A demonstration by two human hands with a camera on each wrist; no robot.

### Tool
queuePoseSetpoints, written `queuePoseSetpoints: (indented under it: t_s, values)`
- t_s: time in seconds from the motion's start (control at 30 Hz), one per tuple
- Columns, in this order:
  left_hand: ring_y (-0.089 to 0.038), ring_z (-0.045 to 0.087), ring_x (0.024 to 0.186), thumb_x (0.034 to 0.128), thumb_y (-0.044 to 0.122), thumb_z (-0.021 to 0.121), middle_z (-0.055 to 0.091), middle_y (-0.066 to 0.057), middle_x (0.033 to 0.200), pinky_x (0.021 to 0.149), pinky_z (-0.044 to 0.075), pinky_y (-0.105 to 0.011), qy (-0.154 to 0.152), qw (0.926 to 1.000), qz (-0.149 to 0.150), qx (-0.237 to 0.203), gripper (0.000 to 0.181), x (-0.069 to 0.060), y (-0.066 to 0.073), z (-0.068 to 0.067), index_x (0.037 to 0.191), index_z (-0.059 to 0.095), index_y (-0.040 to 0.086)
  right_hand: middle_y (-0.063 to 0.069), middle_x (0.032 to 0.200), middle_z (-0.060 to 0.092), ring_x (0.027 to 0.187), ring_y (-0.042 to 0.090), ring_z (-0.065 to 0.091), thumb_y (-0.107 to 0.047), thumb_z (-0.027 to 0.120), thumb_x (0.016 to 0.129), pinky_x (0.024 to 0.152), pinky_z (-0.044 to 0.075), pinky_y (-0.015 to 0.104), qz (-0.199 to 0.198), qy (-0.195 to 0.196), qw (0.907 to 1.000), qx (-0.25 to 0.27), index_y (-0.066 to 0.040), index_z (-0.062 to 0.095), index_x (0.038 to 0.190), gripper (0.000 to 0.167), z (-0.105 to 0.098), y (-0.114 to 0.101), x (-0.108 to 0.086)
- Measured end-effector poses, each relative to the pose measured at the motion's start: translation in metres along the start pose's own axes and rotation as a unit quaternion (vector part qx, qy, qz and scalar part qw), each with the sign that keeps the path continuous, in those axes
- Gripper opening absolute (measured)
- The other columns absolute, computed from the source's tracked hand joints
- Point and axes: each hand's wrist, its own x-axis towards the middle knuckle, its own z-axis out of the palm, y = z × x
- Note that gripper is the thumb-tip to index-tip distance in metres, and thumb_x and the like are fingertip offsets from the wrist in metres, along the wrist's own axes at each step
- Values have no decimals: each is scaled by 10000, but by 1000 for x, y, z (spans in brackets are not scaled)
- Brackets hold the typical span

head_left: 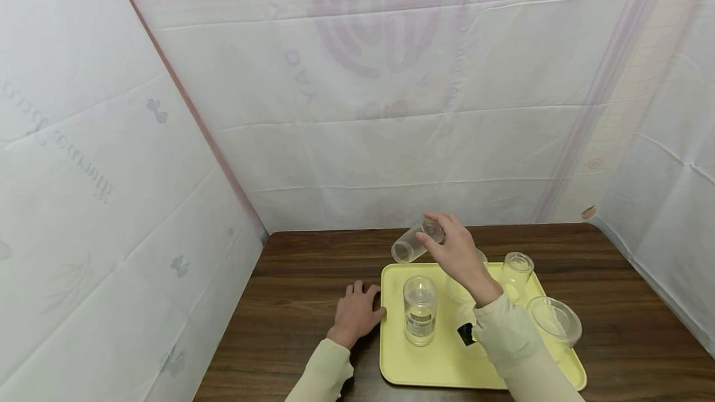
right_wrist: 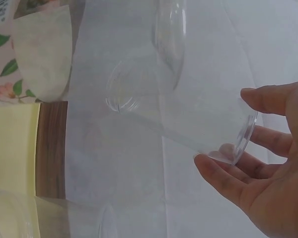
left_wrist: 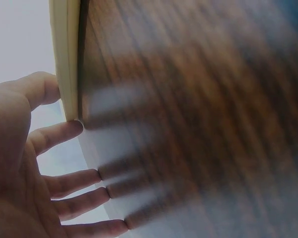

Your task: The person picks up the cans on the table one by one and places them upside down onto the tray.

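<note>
My right hand grips a clear plastic cup by one end, above the far left part of the yellow tray. The cup lies tilted, its free end lower and to the left. In the right wrist view, thumb and fingers spread around the cup's end. Beside the tray's left edge, my left hand rests on the table with fingers spread. Its thumb touches the tray rim in the left wrist view. A clear jar with a printed label stands on the tray nearby.
On the tray are a clear cup, a round clear tub at the right edge, and a container with a black patch, partly hidden by the right sleeve. The dark wooden table meets white sheet walls.
</note>
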Motion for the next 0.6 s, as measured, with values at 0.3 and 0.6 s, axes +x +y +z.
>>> queuePoseSetpoints:
  t_s: [0.3, 0.6]
  values:
    - [-391, 593, 1125, 940, 394, 728, 589, -220, 1290, 691, 574, -530, 27, 9999, 10, 107, 465, 1, -1, 0, 1341, 704, 159, 235, 1352, 598, 969, 326, 656, -139, 760, 1002, 807, 563, 500, -118, -63, 9998, -159, 25, 611, 1436, 487, 1, 0, 5]
    - [-398, 588, 1157, 944, 377, 715, 580, -232, 1326, 664, 572, -496, -126, 9999, 15, 60, 481, 1, 0, -3, 1366, 693, 148, 259, 1401, 565, 1235, 436, 599, -146, 745, 1011, 989, 517, 605, 19, -388, 9985, -378, 14, 604, 1445, 483, 5, -1, 12]
